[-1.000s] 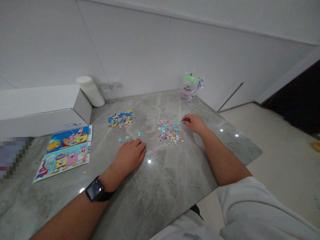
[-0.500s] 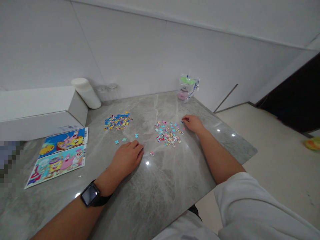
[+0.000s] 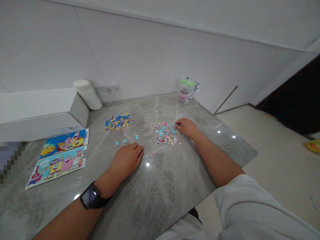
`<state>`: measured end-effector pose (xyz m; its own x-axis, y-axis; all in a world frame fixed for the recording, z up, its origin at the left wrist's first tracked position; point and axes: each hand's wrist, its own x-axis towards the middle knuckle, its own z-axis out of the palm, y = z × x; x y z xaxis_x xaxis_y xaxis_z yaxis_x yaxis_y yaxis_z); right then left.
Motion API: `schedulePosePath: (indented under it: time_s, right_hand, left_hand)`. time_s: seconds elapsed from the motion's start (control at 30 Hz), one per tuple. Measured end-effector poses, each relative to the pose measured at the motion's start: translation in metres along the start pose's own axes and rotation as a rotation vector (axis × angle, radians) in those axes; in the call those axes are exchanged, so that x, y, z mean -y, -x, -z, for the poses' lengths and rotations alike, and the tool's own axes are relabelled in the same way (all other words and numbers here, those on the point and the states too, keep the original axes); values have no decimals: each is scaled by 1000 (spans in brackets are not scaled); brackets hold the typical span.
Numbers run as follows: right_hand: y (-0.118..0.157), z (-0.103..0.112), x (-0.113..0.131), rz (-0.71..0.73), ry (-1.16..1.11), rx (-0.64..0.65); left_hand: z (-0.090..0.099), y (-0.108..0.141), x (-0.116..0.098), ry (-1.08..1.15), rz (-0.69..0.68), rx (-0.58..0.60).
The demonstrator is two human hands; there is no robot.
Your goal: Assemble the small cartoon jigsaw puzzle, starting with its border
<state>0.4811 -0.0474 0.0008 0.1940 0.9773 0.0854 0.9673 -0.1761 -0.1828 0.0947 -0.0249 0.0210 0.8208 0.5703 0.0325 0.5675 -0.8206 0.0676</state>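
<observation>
My right hand point(image 3: 187, 127) is at the right edge of a loose pile of pastel jigsaw pieces point(image 3: 168, 136). Its thumb and fingers are pinched around a small puzzle piece, mostly hidden by the fingertips. My left hand point(image 3: 127, 158) rests palm down on the grey table, fingers lying on the surface and nothing seen in them. Just beyond it lie a few separate light-blue and green pieces point(image 3: 124, 141). One pink piece point(image 3: 152, 154) is to the right of its fingertips. Farther back sits a second pile of blue and yellow pieces point(image 3: 118, 122).
Two cartoon picture cards point(image 3: 58, 161) lie at the left, in front of a white box point(image 3: 37, 116). A white bottle point(image 3: 88, 95) leans on that box, beside clear glasses point(image 3: 113, 94). A plastic bag point(image 3: 188, 90) stands by the wall. The marbled table point(image 3: 160, 186) ends at the right.
My right hand has moved a little left, from beside the pastel pile to its edge, fingers still pinched. My left hand stays in place.
</observation>
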Motion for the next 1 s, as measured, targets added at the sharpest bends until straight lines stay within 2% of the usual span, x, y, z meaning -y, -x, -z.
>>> schedulePosePath:
  time_s: [0.27, 0.4, 0.5, 0.6, 0.7, 0.77, 0.83, 0.9, 1.0]
  right_hand:
    - [-11, 4, 8, -45, 56, 79]
    - [-29, 22, 11, -68, 25, 180]
    - [-48, 44, 24, -12, -66, 147]
    - [-66, 69, 59, 95, -242, 86]
    - [-76, 90, 118, 228, -405, -4]
    - [-76, 98, 162, 307, -519, -147]
    - [-72, 99, 202, 353, -647, -231]
    - [-66, 93, 235, 385, -776, -233]
    - [-57, 78, 262, 392, -913, -199]
  left_hand:
    - [3, 1, -3, 39, 4, -22]
    - [-1, 4, -3, 48, -16, -56]
    - [-3, 4, -1, 61, -14, -69]
    - [-1, 4, 3, 100, -17, -77]
    - [3, 4, 8, 174, -12, -77]
    - [5, 5, 11, 214, -2, -73]
    - [6, 5, 16, 250, -9, -67]
    - [10, 5, 25, 321, -63, -78]
    - [23, 4, 49, 517, -110, -191]
